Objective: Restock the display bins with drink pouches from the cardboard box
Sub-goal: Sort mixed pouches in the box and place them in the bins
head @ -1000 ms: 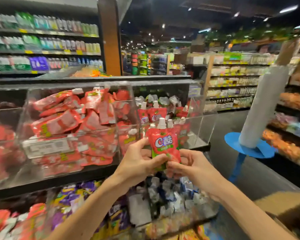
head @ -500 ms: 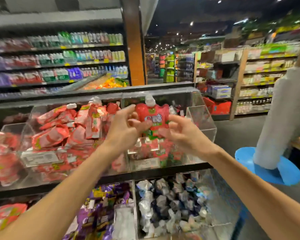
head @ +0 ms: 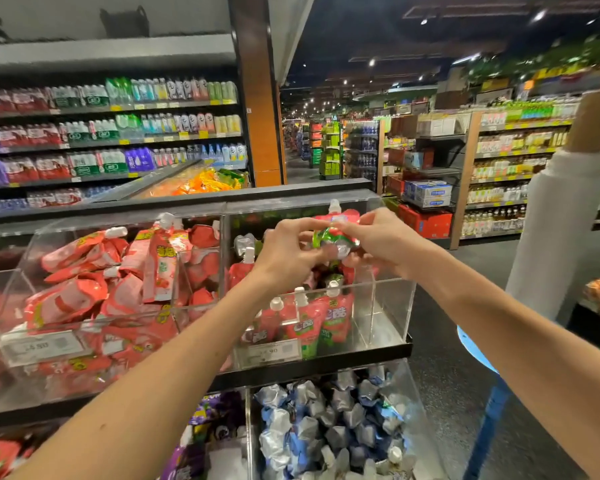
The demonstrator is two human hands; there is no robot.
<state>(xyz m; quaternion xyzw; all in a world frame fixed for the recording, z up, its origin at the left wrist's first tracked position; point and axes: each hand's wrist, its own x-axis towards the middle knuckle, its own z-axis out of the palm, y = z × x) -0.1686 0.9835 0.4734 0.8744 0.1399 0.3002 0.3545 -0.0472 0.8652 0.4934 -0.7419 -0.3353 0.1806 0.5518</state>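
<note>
While both hands meet in the head view, the left hand and right hand pinch one red drink pouch between their fingertips, each equally near it. Its long axis runs roughly upright, with the white cap pointing up and away from the grip and the silver base toward the wrists. The clear display bin lies straight below the grip, its standing pouches under the left hand, so I judge that lowering it base first comes next

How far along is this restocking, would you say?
The left bin looks heaped full. The right bin holds a few upright pouches, with its right end bare. The left hand and right hand grip one red pouch above it. The cardboard box is out of view, so what remains is unclear.
</note>
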